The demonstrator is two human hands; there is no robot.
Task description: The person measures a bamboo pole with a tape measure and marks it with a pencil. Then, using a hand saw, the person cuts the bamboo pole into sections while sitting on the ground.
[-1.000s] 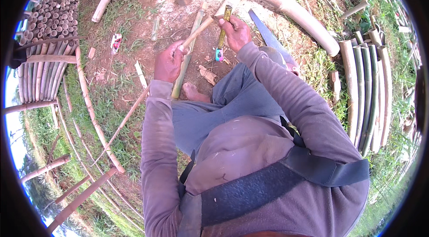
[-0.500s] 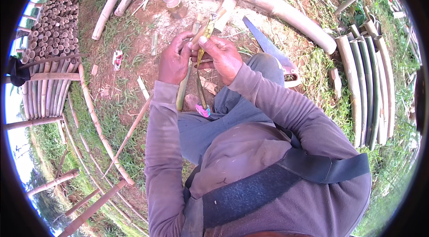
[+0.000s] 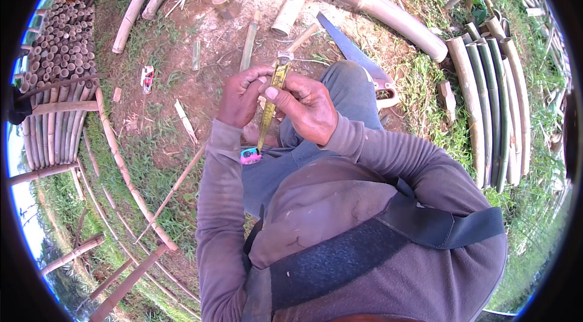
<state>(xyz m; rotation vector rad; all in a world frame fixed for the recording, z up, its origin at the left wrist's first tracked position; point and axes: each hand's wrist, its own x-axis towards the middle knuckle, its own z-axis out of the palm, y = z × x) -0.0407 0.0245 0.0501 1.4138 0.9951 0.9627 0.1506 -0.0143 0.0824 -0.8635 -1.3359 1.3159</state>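
Note:
My right hand (image 3: 303, 106) is closed on the yellow blade of a tape measure (image 3: 265, 124), with the thumb pressed flat on it. The pink and blue tape case (image 3: 250, 156) hangs at the lower end of the blade, by my trouser leg. Close beside, my left hand (image 3: 242, 96) has its fingers curled in a pinch. A slim pale stick (image 3: 303, 37) runs out past the blade's upper end, away from me; its lower part is hidden behind the blade and fingers. It appears to be in my left hand's pinch.
A handsaw (image 3: 355, 54) lies right of my knee. Beyond are a long bamboo pole (image 3: 382, 9), a short bamboo piece (image 3: 290, 12), a green-brown bamboo length (image 3: 249, 42) and a jar-like container (image 3: 225, 3). Bamboo stacks (image 3: 489, 109) stand at right and far left.
The tape case has swung left and nearer to me. The blade now shows its broad yellow face, and the stick points farther to the right. Both hands stay close together.

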